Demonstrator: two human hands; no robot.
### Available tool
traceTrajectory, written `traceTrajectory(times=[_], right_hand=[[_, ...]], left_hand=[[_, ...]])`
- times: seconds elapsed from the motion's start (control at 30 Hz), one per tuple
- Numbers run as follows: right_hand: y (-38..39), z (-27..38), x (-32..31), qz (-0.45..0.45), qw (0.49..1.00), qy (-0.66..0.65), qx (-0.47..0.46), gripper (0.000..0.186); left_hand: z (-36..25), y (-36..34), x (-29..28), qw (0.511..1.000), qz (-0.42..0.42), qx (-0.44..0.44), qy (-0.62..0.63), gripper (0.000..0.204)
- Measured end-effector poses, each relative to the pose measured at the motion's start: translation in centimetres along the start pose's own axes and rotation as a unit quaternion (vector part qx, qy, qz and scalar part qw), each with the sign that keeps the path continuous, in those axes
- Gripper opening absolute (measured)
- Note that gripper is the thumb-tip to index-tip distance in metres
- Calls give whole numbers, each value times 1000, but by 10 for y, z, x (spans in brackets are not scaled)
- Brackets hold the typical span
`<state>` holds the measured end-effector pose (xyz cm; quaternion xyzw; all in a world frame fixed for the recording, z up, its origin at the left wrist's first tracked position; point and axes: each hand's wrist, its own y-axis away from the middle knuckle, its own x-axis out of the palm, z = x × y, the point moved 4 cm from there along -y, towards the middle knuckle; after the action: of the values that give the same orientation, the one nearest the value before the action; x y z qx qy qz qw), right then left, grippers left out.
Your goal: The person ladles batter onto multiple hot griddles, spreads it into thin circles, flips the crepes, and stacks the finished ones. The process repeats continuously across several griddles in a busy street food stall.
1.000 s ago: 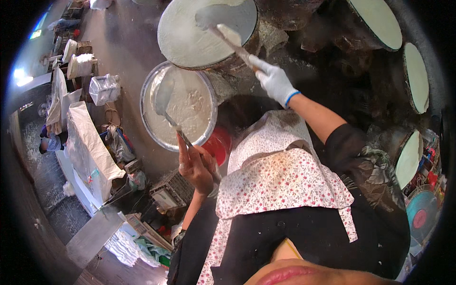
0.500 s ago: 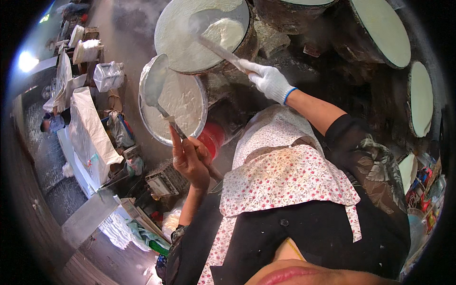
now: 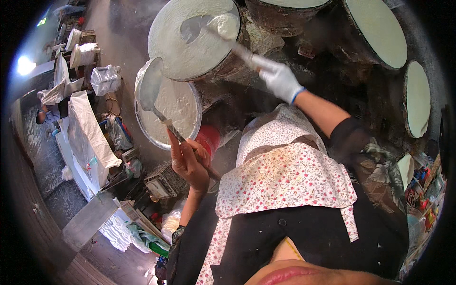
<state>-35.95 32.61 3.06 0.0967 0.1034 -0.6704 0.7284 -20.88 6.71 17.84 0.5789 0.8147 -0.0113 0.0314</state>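
My right hand (image 3: 277,78), in a white knitted glove with a blue cuff, is closed round the handle of a long flat spatula (image 3: 244,53). The blade, blurred, reaches over a round vat (image 3: 216,70) of creamy white liquid, beside a thick white clump (image 3: 225,26) and a darker gap in the surface layer. My bare left hand (image 3: 191,164) grips the long handle of a metal ladle (image 3: 150,88), its index finger stretched along the shaft. White residue coats the ladle's edge. Below the ladle stands a wide basin (image 3: 199,107) of white, bubbly paste.
More liquid-filled vats (image 3: 380,28) stand at the far side and right. A red bucket (image 3: 208,137) sits beside the basin. To the left are a cloth-covered table (image 3: 88,137), a crate (image 3: 161,185) and bagged goods (image 3: 105,78). Steam hazes the vats.
My right hand and spatula have shifted right and slightly toward me; the white clump sits further toward the vat's right edge, and the dark gap is more defined. The ladle stays over the basin.
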Motion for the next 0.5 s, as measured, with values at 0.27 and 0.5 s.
traceTrajectory(times=[0.27, 0.5], right_hand=[[-6, -25, 6, 120, 985, -21, 121, 46], [-75, -27, -5, 92, 971, -96, 200, 46]], left_hand=[[4, -8, 20, 1000, -1, -8, 24, 54], [8, -10, 25, 998, 3, -23, 55, 55]])
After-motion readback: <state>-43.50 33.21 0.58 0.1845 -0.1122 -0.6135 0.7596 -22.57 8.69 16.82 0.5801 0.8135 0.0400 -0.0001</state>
